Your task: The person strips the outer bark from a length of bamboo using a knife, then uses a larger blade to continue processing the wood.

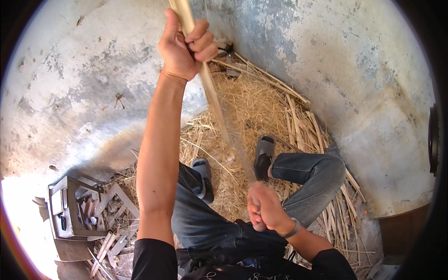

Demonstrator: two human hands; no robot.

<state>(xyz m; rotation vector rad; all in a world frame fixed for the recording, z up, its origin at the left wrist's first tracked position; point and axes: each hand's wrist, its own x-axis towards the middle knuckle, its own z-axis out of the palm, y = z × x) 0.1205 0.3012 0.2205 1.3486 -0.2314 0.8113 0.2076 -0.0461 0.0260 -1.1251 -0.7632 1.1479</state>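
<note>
My left hand (186, 49), raised high on a stretched arm, is closed round a long pale wooden strip (214, 98). The strip slants from the top edge down towards my right hand, and its lower end is smeared by motion. Low in front of my lap, my right hand (267, 207) is wrapped round the handle (259, 227) of what looks like a long-bladed knife. Its thin greyish blade (245, 163) is blurred and reaches up to the strip's lower end. Whether blade and strip touch, I cannot tell.
Shavings (242, 100) cover the floor around my sandalled feet. Long pale strips (298, 121) lie along the right wall (336, 65). At lower left stands a dark wooden frame (70, 210) beside scattered wood scraps (116, 205). A peeling wall (84, 84) rises on the left.
</note>
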